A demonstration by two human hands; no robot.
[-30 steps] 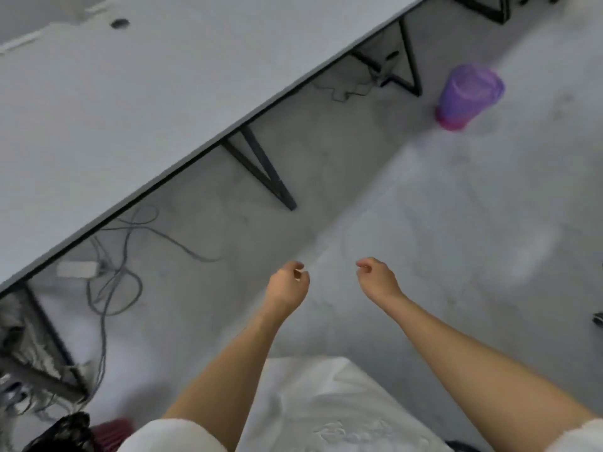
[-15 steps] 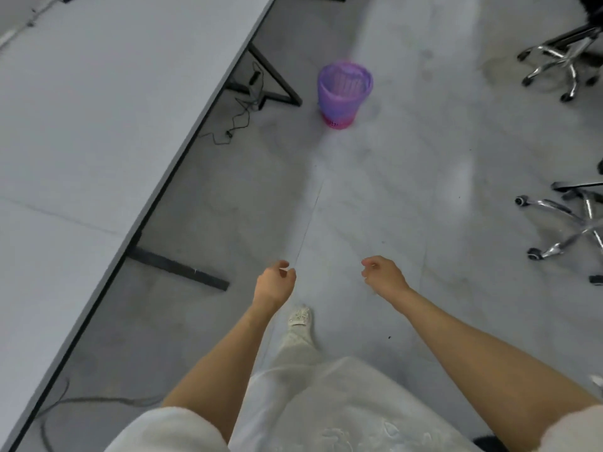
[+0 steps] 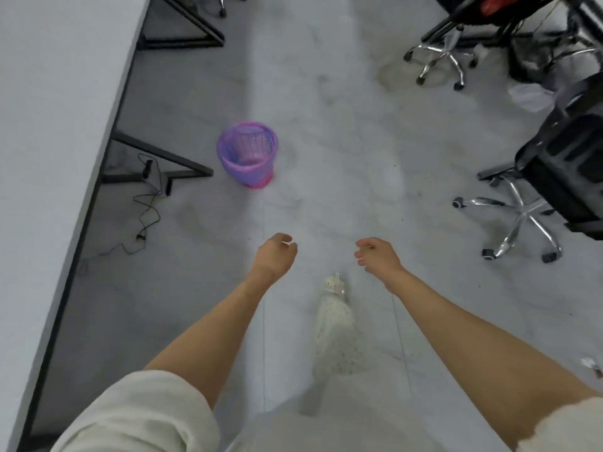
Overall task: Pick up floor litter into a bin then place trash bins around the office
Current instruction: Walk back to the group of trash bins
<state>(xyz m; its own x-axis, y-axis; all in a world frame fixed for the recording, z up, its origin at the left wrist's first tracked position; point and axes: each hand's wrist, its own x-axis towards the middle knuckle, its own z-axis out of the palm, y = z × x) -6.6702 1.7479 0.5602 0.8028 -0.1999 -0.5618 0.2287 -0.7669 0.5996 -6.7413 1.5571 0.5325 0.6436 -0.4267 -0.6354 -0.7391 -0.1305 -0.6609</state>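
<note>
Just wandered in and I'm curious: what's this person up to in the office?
A person is walking along the grey floor toward a purple mesh bin that stands upright beside the long desk. Both the left hand and the right hand are held out in front, loosely curled and holding nothing. Office chairs stand to the right.

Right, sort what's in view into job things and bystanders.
Job: purple mesh plastic trash bin with pink base; small white scrap on the floor; left hand and right hand, both holding nothing.

Bystanders: long grey desk; black office chair on chrome base; black cable.
</note>
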